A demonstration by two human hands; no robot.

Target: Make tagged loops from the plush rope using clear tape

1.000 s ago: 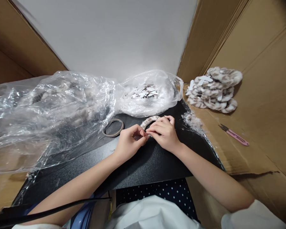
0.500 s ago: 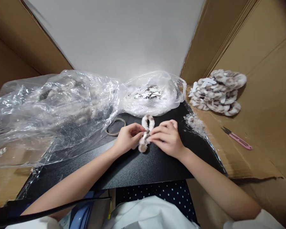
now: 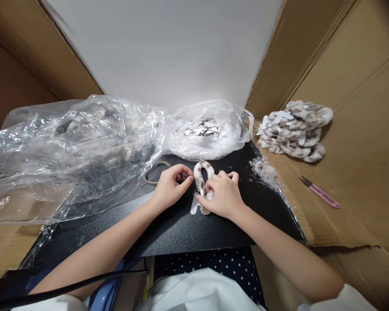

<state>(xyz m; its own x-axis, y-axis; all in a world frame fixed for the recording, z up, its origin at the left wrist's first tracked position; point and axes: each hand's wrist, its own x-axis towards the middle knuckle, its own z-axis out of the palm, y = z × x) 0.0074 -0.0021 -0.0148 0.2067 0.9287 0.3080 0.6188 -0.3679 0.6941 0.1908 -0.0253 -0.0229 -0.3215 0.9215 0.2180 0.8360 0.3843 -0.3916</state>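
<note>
On the black tabletop lies a fluffy white strap with brown spots, bent into a loop at its far end. A small metal clasp sits at its middle, and a white tag sticks out on its near left side. My right hand is closed on the strap's lower part, its thumb by the tag. Just left of the loop, my left hand has thumb and forefinger brought together; whether anything small is between them is hidden.
A clear plastic bag of fluffy pieces covers the left. Behind my hands is a bag of small tags and metal parts. A grey ring lies beside my left hand. Rightward are fluff, pink thread snips and piled fluffy straps.
My left hand has come off the strap and sits just left of it. The strap has turned, so its clasp and white tag now show. My right hand has shifted slightly left.
</note>
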